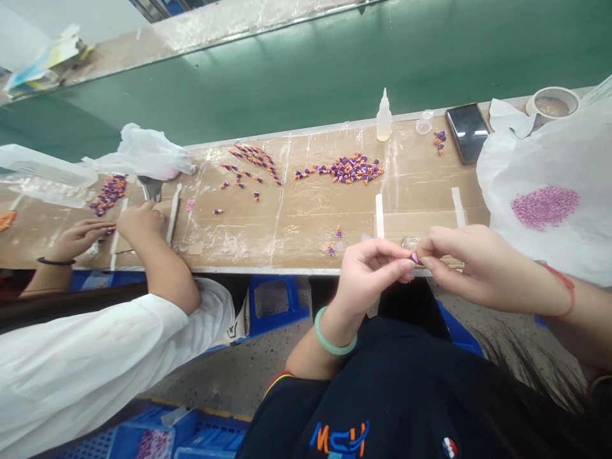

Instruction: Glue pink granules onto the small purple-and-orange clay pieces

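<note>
Partly hidden, a purple piece (414, 257) is pinched in the left grip (369, 271), the hold of the right grip (471, 264) unclear

Bright lt, glare on tbl (234, 244), warped edges

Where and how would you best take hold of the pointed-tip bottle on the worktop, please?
I would grip the bottle around its wide body, below the narrow, tapering nozzle, coming from the front right. It stands upright, so the body's sides look free to grasp, while the pile of purple and orange pieces lies nearer and to its left.
</note>
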Motion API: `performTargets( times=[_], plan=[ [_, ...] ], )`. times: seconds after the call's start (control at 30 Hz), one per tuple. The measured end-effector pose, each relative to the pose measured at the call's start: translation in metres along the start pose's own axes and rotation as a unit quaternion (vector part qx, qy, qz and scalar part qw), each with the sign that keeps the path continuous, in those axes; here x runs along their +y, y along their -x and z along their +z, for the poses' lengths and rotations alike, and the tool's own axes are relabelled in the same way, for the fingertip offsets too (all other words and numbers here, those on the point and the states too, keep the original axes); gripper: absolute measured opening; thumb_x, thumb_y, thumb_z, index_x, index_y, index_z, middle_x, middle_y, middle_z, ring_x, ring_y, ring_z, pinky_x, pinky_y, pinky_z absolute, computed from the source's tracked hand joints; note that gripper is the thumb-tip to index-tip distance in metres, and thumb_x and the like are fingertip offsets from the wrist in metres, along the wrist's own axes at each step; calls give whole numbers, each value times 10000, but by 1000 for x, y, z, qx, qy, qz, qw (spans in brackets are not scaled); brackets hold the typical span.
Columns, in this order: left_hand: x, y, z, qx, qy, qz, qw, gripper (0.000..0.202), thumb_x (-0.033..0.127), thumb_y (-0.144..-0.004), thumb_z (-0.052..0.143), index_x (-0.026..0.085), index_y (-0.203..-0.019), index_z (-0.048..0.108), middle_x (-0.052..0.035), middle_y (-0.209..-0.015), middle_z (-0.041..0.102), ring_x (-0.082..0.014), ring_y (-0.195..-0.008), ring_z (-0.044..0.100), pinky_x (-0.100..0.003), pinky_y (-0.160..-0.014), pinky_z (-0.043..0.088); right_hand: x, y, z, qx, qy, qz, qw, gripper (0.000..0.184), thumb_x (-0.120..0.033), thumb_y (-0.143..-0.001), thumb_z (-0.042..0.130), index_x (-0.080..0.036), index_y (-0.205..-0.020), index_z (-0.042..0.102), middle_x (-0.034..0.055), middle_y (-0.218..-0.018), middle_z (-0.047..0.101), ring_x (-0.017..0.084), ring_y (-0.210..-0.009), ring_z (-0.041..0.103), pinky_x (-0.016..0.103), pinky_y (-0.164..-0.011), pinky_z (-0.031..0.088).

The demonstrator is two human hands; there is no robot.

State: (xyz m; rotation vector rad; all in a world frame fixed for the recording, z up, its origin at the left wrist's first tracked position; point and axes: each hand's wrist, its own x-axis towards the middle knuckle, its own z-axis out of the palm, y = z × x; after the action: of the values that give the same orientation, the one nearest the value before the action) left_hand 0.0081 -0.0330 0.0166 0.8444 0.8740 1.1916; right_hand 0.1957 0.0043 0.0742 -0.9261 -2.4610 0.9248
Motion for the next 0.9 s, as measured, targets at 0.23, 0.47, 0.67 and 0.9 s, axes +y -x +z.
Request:
performTargets(
  times=[0.23, 0.47, 0.67, 0.9],
  plan=[
    [-2, 0, -1, 4, -6, 9, 1000, 288, 372, -689, 912, 154, -752, 734, -36, -716, 755, -110, -524, 676, -223, -532, 598, -1, 0, 3, 26, 30, -13, 999, 160, -186, -934, 457, -202, -782, 503, -20, -618, 610, 102, -494, 533, 237, -501, 336],
    [-7, -4, -10, 3, -88, 3, 996, 288, 406, -737, 862, 151, -802, 745, -53, -725, 750, -140, -599, 691, -257, -588, 590, 13, -2, 14, 11, 51, 23, 998, 180, -246, -947, 442, -206, -785, 509, -3, -629, 635, 129, -500, 564, 253, -512, 364],
    [12, -37, -72, 4, -402, -15, 915, 60, 217, -771, 748, 161, -752, 741, -32, -707, 725, -142, -663, 651, -243, -623, 507, 35, 15, 3, 121, 79, 97, 985, 313, -375, -982, 508, -186, -1224, 571, 75, -978, 784, 204, -807, 741, 296, -657, 503],
    [33, -80, -115, 32, -587, -12, 809, 154, 282, -802, 733, 167, -894, 778, -42, -751, 727, -169, -691, 624, -281, -665, 471, 60, 57, -22, 190, 122, 177, 958, 216, -455, -962, 590, -294, -1054, 703, 79, -1029, 768, 192, -885, 726, 304, -702, 528]
  ],
)
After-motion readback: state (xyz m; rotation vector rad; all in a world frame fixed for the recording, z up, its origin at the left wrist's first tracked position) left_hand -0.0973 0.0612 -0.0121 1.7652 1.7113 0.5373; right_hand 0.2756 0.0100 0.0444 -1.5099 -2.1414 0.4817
